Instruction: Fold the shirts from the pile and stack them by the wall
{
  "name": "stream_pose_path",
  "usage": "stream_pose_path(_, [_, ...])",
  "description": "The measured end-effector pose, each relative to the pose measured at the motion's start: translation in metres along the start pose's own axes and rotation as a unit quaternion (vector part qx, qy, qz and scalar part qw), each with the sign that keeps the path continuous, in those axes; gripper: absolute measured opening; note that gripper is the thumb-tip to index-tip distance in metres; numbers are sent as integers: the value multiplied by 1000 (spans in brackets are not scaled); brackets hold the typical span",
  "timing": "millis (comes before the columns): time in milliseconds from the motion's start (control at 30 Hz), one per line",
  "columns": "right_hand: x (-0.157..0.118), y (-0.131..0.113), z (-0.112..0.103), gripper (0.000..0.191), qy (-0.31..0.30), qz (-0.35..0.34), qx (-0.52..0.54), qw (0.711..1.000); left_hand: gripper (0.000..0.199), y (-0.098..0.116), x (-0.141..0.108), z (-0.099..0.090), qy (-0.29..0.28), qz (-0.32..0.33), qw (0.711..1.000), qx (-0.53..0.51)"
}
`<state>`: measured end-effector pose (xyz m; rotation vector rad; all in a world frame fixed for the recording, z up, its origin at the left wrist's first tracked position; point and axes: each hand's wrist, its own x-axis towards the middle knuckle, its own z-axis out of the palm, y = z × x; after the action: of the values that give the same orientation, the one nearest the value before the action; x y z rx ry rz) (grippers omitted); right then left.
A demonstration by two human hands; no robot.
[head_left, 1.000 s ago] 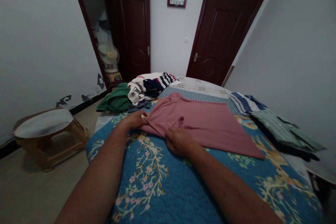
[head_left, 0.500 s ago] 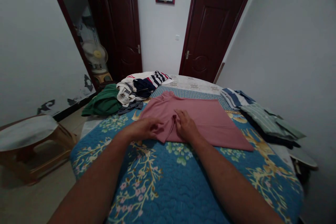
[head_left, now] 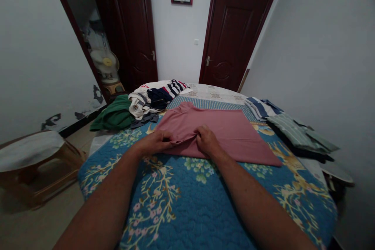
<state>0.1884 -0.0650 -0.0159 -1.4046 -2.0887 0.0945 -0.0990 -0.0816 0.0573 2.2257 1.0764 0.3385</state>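
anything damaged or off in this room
Yes: the left wall's paint is flaking in dark, ragged patches near the floor, unlike the smooth wall above. The clothes heaped beside the green garment look rumpled, but not damaged.

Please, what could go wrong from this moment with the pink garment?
The left hand and right hand pinch a raised fold in the pink garment, so creases could perhaps set there. Its lower edge lies on the quilted blue cover; a pull might drag this cover along.

Shirt [head_left: 216, 125] on table [head_left: 187, 203], apparently between clothes piles [head_left: 155, 99].
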Motion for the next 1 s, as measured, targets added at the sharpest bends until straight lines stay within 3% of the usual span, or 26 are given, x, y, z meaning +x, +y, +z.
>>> stream_pose_path(200, [-1, -8, -15, 19, -58, -16, -81, 995, 35, 2, -6, -7, -75, -36, 996, -42])
stream_pose_path(400, [0, -1, -19, 21, -7, 50, -121, 991, 36, 12, 16, -7, 40, -90, 994, -39])
stream_pose_path(633, [2, 10, -9, 31, -7, 43, -25, 999, 33, 13, 36, 14, 6, -33, 996, 77])
stream_pose_path(733, [1, 8, -7, 30, -29, 41, -24, 998, 30, 5, 42, 19, 27, -10, 991, 129])
stream_pose_path(900, [3, 7, -7, 31, -64, 38, -38, 997, 37, -16, 69, 17, 153, 16, 971, 185])
stream_pose_path(1000, [4, 9, -10, 33, -64, 53, -34, 996, 42, -28, 88, 21, 148, 29, 965, 216])
